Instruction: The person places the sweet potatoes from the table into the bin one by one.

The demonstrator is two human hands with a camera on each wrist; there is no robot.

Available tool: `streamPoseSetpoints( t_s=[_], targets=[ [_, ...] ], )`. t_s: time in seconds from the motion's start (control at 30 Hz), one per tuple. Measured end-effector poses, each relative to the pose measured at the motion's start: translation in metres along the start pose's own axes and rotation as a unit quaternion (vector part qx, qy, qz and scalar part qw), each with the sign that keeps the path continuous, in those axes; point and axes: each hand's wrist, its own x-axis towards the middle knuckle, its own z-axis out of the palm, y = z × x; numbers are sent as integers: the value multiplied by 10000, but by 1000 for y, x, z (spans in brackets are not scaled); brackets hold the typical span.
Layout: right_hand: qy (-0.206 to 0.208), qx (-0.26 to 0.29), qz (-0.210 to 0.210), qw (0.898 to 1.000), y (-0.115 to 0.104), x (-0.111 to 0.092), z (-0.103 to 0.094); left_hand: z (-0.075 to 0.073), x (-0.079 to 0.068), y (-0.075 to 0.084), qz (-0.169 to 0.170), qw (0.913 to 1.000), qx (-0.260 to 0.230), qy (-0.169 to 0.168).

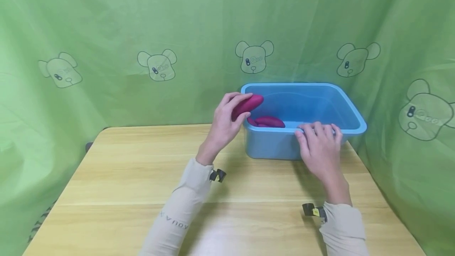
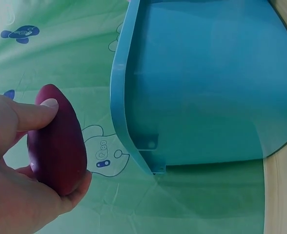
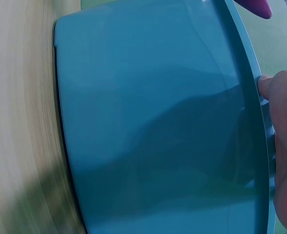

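My left hand [image 1: 226,114] holds a smooth magenta object shaped like a sweet potato [image 1: 250,104], thumb on one side and fingers on the other. It is raised at the left end of a blue plastic bin [image 1: 273,145]; in the left wrist view the magenta object [image 2: 60,146] shows a tapered tip and stands apart from the bin's rim [image 2: 118,92]. Similar magenta pieces [image 1: 270,121] lie inside the bin at its left, partly hidden by the near wall. My right hand [image 1: 321,149] grips the near rim, thumb outside and fingers hooked over it, as the right wrist view also shows.
The bin stands at the back right of a light wooden table [image 1: 142,177]. Behind and at both sides hangs a green curtain [image 1: 199,19] with bear-head prints, close to the table's back edge.
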Motion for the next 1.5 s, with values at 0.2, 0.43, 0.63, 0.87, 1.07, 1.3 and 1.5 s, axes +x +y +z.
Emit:
streamPoseSetpoints(
  t_s=[0.2, 0.43, 0.63, 0.87, 1.07, 1.3, 1.5],
  targets=[
    [-4, 35, -7, 10000, 0, 0, 1, 2, 2, 0, 2, 10000, -42, -1],
    [-10, 38, -8, 10000, 1, 1, 1, 7, 5, -1, -70, 9999, -138, -38],
    [47, 11, -37, 10000, 2, 4, 2, 11, 8, 0, -132, 9997, -144, -166],
    [2, 9, 3, 10000, 2, 3, 2, 17, 10, 1, -179, 9990, 26, -412],
    [-81, -5, 9, 10000, 1, 0, 3, 23, 11, 0, -123, 9984, 127, -532],
    [71, 7, -72, 9999, 2, 1, 3, 33, 13, 0, -31, 9979, 275, -586],
    [198, 26, -137, 9997, 4, 1, 3, 42, 14, -2, 37, 9969, 237, -752]
  ],
)
